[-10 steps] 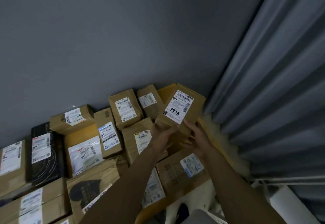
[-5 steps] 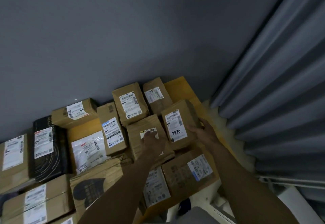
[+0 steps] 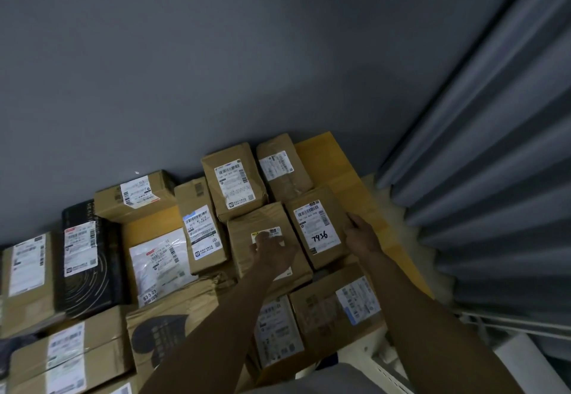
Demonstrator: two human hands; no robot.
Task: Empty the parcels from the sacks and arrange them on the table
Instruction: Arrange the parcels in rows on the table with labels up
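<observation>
Cardboard parcel (image 3: 318,229) lies flat, lengthwise toward wall (image 3: 216,69).

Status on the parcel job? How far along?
Done: about a dozen parcels lie label-up on the table, the 7936 parcel among them. In hand: right hand touches its right edge, left hand rests on the neighbouring parcel. Left: no sacks in view, so remaining count unknown.

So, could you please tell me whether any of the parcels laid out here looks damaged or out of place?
The parcel with the dark heart print, near the front, is creased and crumpled along its top edge, so its wrapping looks battered. Nothing appears spilled or torn open, and nothing else stands out.
</observation>
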